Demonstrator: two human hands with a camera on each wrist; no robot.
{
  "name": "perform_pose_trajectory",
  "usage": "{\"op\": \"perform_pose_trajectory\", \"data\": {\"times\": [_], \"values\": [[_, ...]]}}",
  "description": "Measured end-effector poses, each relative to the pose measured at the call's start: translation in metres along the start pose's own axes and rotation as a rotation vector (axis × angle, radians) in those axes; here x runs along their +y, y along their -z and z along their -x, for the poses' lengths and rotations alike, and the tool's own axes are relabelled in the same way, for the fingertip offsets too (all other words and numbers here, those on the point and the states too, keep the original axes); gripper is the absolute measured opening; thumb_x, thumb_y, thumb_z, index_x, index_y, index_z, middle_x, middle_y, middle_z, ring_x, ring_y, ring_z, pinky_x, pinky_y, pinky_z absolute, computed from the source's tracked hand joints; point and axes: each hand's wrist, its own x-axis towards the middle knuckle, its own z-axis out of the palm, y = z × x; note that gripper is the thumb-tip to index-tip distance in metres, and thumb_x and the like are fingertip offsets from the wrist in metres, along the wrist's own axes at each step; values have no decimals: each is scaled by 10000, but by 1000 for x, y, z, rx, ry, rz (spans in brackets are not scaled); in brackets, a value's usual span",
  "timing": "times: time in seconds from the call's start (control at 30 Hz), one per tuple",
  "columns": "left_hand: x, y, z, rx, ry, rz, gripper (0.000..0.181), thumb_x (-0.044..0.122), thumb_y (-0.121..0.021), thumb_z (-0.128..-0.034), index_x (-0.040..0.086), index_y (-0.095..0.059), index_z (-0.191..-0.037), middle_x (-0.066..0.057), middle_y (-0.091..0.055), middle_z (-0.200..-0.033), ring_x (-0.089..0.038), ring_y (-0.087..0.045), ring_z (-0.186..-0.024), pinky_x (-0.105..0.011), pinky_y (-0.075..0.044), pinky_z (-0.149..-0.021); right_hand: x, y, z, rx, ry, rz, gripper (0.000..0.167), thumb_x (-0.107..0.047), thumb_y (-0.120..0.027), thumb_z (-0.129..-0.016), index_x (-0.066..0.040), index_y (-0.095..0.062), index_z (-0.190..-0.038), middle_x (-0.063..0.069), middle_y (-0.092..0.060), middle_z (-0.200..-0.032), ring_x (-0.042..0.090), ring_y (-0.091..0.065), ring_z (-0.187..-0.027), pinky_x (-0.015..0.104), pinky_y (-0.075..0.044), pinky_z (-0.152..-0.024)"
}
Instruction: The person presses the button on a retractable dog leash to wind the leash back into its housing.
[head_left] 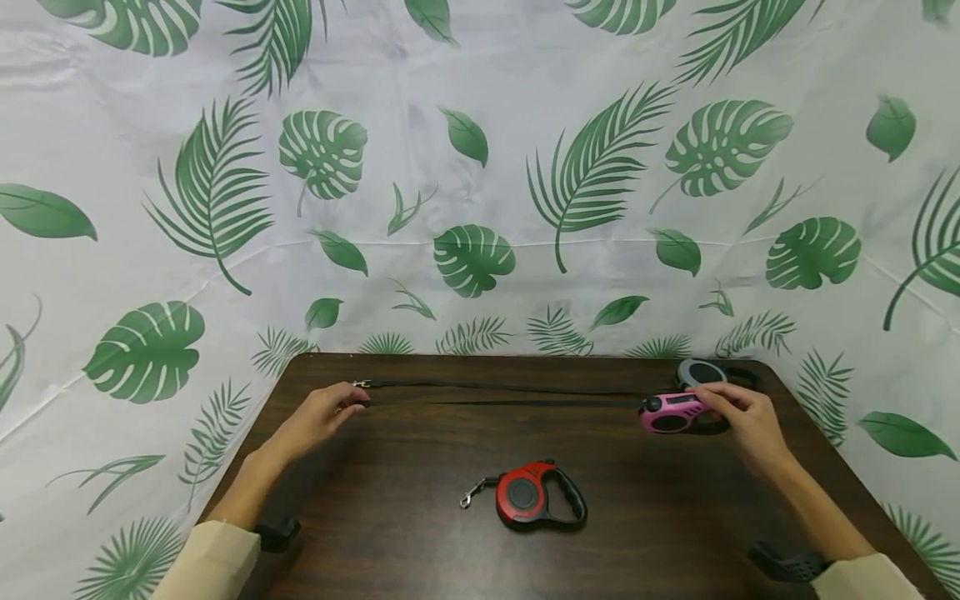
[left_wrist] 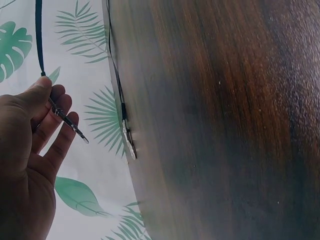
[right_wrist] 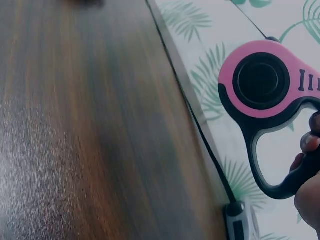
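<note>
My right hand [head_left: 746, 415] grips the black handle of a pink retractable dog leash [head_left: 672, 413], held above the table's right side. From it a black strap [head_left: 525, 403] runs taut across to my left hand [head_left: 324, 414]. There, thumb and fingers pinch the strap's end beside its metal clip [left_wrist: 67, 120], as the left wrist view shows. Behind lies a grey retractable leash [head_left: 699, 374], its cord [head_left: 465, 384] drawn out along the far edge to a metal clip [left_wrist: 128, 140]. A red retractable leash [head_left: 522, 494] rests nearer, its short end and clip [head_left: 470, 495] pointing left.
The dark brown wooden table [head_left: 405, 550] has its far edge against a white cloth [head_left: 405, 275] printed with green leaves. This cloth also hangs along both sides. Dark bands with devices [head_left: 787, 562] sit at both wrists.
</note>
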Motion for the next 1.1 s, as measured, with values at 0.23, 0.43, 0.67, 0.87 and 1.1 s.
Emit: {"op": "perform_pose_trajectory", "data": {"times": [0.23, 0.43, 0.67, 0.87, 1.1], "values": [[2, -4, -3, -12, -2, 10, 267, -198, -781, -811, -46, -711, -1020, -105, -729, -944, -254, -732, -842, -413, -627, -704, 0, -9, -2, -23, 28, -5, 168, -34, -639, -1056, 25, -783, -1119, -90, -758, -1022, 75, -560, -845, 204, -529, -652], [4, -6, -6, -26, 7, 15, 271, -188, -782, -820, -35, -712, -1033, -105, -733, -952, -243, -730, -850, -412, -626, -711, -5, -17, -2, -37, 28, 2, 179, -46, -632, -1062, 40, -778, -1121, -93, -756, -1045, 93, -538, -878, 215, -507, -669], [6, -9, -9, -32, 7, 34, 274, -193, -776, -819, -37, -709, -1034, -110, -728, -946, -224, -715, -823, -397, -619, -689, -10, -26, -2, -56, 19, -26, 178, -43, -627, -1064, 25, -784, -1113, -88, -753, -1036, 86, -545, -832, 216, -510, -655], [7, -13, -10, -39, 8, 31, 264, -183, -774, -832, -44, -703, -1045, -120, -719, -945, -204, -693, -807, -403, -622, -697, -11, -32, -2, -90, 46, -62, 193, -15, -597, -1071, 62, -764, -1131, -66, -738, -1005, 113, -541, -791, 236, -502, -635], [9, -15, -13, -37, 9, 28, 247, -167, -770, -851, -35, -704, -1049, -101, -715, -942, -209, -691, -813, -404, -615, -697, -11, -37, -2, -82, 23, -52, 189, -35, -611, -1070, 65, -763, -1121, -53, -698, -950, 119, -529, -756, 252, -478, -606]]}}
